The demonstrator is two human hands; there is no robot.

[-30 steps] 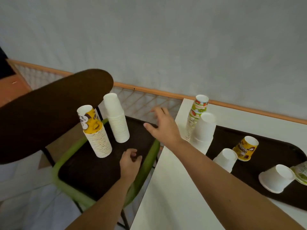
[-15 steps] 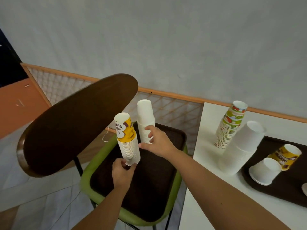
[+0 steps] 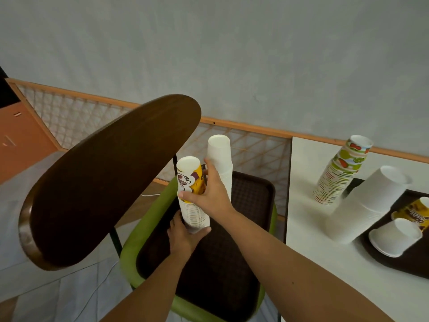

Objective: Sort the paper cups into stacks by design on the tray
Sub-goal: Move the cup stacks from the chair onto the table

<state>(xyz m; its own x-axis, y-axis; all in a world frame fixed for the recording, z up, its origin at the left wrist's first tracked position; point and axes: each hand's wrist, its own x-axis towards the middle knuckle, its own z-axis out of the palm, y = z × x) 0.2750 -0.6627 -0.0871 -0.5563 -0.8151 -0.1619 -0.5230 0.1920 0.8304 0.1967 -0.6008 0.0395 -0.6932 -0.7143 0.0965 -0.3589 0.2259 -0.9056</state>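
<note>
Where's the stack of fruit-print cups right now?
The fruit-print stack stands on the white table at right, leaning beside the plain white stack.

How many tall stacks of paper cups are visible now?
4: the yellow-topped stack held by both hands and the plain white stack on the chair's brown tray; the fruit-print stack and leaning white stack on the white table.
</note>
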